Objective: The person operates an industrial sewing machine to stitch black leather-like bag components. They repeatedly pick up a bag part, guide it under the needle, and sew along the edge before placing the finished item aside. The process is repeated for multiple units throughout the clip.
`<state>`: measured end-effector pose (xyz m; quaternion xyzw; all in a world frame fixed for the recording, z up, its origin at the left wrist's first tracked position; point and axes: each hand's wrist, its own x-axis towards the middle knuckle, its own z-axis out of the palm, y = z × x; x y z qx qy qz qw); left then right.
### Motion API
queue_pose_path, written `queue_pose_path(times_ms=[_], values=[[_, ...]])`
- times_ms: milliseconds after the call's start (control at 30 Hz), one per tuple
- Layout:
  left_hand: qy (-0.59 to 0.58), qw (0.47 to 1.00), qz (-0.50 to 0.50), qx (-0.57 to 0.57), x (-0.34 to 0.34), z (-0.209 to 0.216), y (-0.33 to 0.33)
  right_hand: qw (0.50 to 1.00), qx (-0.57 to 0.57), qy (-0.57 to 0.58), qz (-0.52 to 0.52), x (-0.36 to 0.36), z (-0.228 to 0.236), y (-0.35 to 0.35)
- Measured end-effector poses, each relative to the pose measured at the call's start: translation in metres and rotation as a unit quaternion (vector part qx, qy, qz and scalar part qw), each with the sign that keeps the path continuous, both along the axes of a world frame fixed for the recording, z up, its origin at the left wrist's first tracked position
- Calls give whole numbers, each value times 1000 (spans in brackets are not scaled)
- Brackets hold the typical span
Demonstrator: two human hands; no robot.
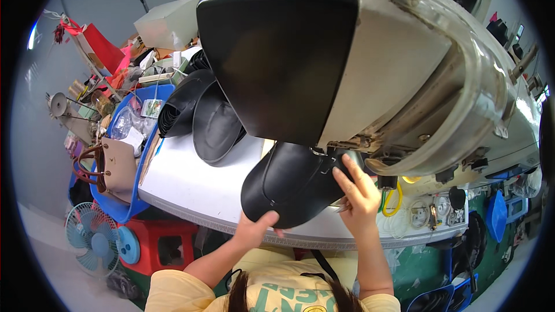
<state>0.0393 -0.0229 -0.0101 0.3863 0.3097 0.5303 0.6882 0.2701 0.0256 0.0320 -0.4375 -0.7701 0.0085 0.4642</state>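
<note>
A black, smooth, leather-like panel (295,188) with a rounded outline lies under the head of a sewing machine (399,40). A raised line curves along its left part. At its lower left edge, my left hand (257,229) pinches it, thumb on top and fingers mostly hidden beneath. My right hand (359,196) rests at the panel's right side, with two fingers stretched out and apart on it close to the presser foot (329,164). Its other fingers are bent. The needle area is partly hidden under the machine's black cover (277,58).
More curved black panels (215,124) are stacked left on the white table (173,176). Beyond its left edge stand a blue bin (118,199), a beige handbag (119,167), a fan (95,242) and a red stool (156,242). Yellow-handled scissors (394,199) and small parts lie right.
</note>
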Motion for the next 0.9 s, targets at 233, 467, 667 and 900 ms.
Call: queue_pose_path(times_ms=[233, 467, 667, 900], values=[[49, 998, -27, -4, 37, -2, -30, 996, -35, 62, 60, 17, 6, 14], [121, 992, -19, -19, 41, -6, -36, 994, -48, 77, 54, 17, 9, 14], [80, 994, 29, -69, 54, -1, -36, 995, -64, 61, 43, 24, 2, 18], [77, 996, 38, 20, 58, 3, -10, 985, -141, 98, 32, 26, 2, 32]])
